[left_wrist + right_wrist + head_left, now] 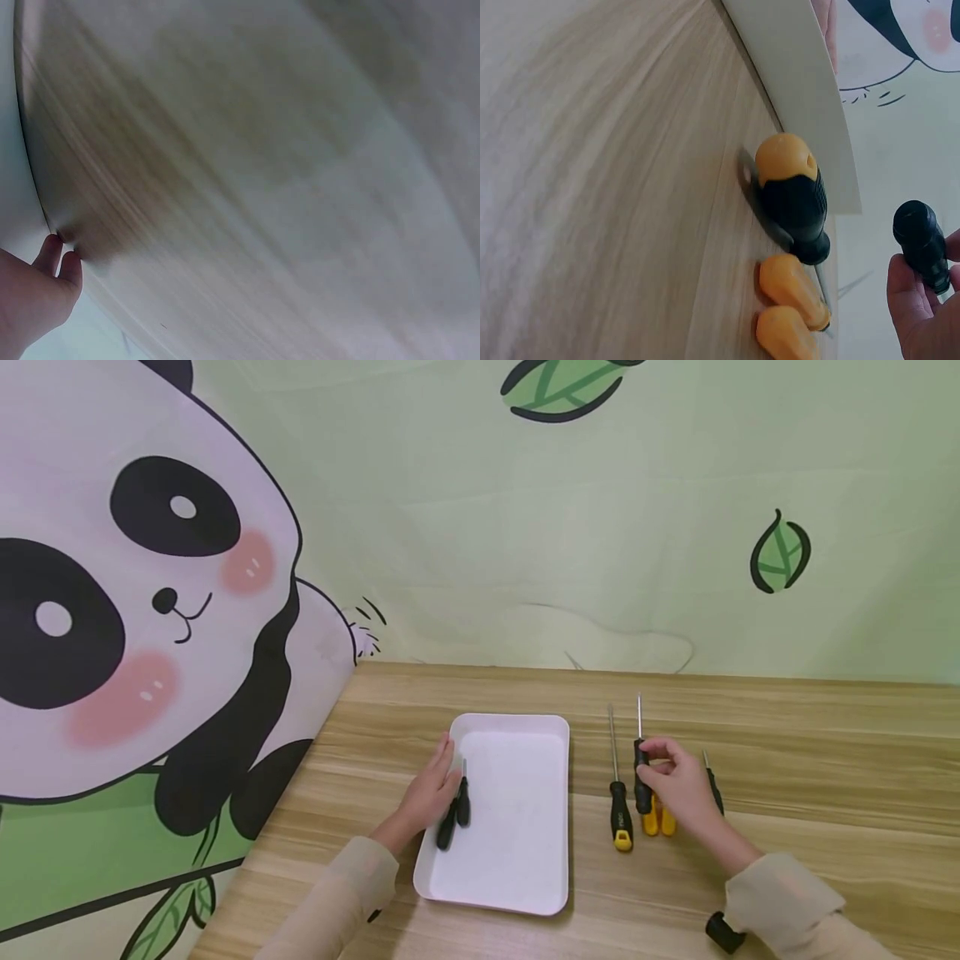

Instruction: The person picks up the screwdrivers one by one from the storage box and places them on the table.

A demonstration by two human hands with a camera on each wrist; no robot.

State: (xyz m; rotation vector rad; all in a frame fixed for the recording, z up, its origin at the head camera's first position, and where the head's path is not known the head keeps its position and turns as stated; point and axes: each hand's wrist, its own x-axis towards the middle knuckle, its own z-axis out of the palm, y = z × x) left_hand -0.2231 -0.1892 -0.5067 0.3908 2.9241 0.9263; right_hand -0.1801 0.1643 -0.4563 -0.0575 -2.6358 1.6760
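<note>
My right hand (682, 781) pinches a black-handled screwdriver (642, 777), its thin shaft pointing away toward the wall. In the right wrist view that black handle (919, 234) is held above the table. With the thumb over the rim and the fingers outside, my left hand (427, 793) holds the left edge of a white tray (566, 827). Inside the tray, near that thumb, lie two black screwdrivers, a short one (463, 806) and another (447, 828) partly hidden. Between tray and right hand lies a long black-and-yellow screwdriver (621, 814).
Two yellow handles (791, 285) lie next to the black-and-yellow screwdriver, partly under the right hand in the head view. Another black-handled tool (715, 787) lies beyond the right hand. The wooden table (405, 702) meets a panda-printed wall covering (450, 527).
</note>
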